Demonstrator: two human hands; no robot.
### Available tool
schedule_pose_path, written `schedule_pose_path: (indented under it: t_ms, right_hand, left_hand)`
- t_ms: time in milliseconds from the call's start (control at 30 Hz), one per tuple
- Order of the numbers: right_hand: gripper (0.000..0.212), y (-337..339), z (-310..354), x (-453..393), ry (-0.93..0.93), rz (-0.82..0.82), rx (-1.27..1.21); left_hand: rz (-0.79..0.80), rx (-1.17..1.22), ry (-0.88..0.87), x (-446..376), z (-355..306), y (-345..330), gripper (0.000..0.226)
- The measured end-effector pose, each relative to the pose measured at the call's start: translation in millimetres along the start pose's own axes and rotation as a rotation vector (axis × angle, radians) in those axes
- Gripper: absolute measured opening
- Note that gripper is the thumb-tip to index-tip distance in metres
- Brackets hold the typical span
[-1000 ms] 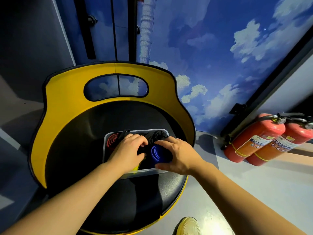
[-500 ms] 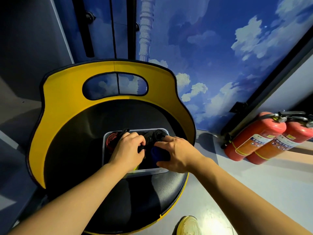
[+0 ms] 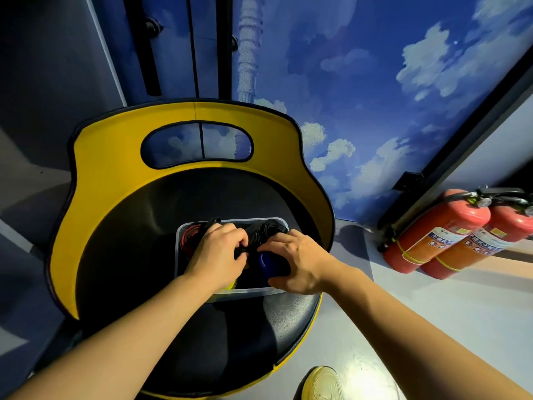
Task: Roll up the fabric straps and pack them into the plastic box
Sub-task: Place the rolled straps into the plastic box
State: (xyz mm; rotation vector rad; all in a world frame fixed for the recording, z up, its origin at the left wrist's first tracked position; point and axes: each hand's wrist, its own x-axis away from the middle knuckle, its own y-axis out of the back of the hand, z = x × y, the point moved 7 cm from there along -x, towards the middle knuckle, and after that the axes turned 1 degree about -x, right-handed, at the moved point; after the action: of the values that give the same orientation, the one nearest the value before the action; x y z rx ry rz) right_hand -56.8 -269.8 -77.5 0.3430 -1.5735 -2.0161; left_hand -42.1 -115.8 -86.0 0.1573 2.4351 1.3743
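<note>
A clear plastic box [image 3: 248, 293] stands on the black seat of a yellow-backed chair [image 3: 115, 174]. Rolled straps lie inside it: a red roll [image 3: 189, 236] at the back left, a black roll [image 3: 271, 225] at the back right, a blue roll [image 3: 266, 262] near the front right, and a bit of yellow [image 3: 232, 284] under my left wrist. My left hand [image 3: 220, 254] reaches into the box, its fingers curled round a black strap [image 3: 249, 246]. My right hand [image 3: 294, 261] is over the box's right side, fingertips pinching the same black strap, thumb beside the blue roll.
Two red fire extinguishers [image 3: 450, 235] lie against the wall at the right. A wall with a blue sky mural [image 3: 375, 96] rises behind the chair. A pale shoe [image 3: 320, 383] shows on the grey floor at the bottom.
My right hand has shifted left, its fingertips meeting my left hand on the black strap. The blue roll sits more covered by my right hand. The view has drifted slightly.
</note>
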Motion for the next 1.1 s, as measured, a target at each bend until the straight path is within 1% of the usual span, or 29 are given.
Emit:
schedule_pose_path:
  t_ms: [167, 333, 433, 500, 600, 633, 733, 800, 867, 933, 1000, 1100]
  right_hand:
    - [0.071, -3, 4, -4, -0.034, 0.078, 0.045]
    - [0.068, -4, 7, -6, -0.051, 0.082, 0.054]
    - [0.062, -7, 13, -8, -0.033, 0.031, 0.114]
    - [0.064, -10, 14, -7, -0.021, -0.011, 0.122]
    - [0.069, -1, 6, 1, -0.025, -0.097, 0.005]
    - [0.066, 3, 3, 5, -0.032, -0.12, -0.015]
    - [0.057, 11, 2, 15, -0.014, -0.206, 0.073]
    - [0.053, 13, 5, 19, 0.0, -0.238, 0.098]
    - [0.046, 12, 8, 22, 0.023, -0.252, 0.099]
    - [0.041, 10, 15, 29, 0.028, -0.294, 0.14]
    - [0.046, 2, 25, 39, 0.001, -0.323, 0.215]
    - [0.063, -18, 33, 51, -0.119, -0.272, 0.295]
  left_hand:
    - [0.005, -0.001, -0.004, 1, 2, 1, 0.018]
    - [-0.011, 0.006, 0.006, 0, 6, 4, 0.017]
    - [-0.009, -0.003, -0.015, -1, 2, 1, 0.018]
    - [-0.002, -0.004, -0.02, -1, 2, 0, 0.018]
    - [0.014, 0.003, -0.038, -1, 4, -1, 0.015]
    - [0.009, 0.013, -0.058, -1, 5, -1, 0.013]
    - [0.009, 0.002, -0.128, 1, 5, 3, 0.009]
    - [0.056, -0.06, -0.181, 3, 5, 3, 0.022]
    - [0.168, -0.108, -0.215, 9, 5, 0, 0.044]
    - [0.274, -0.184, -0.223, 17, 7, -6, 0.056]
    - [0.336, -0.297, -0.238, 23, 8, -11, 0.061]
    - [0.358, -0.36, -0.247, 27, 8, -15, 0.065]
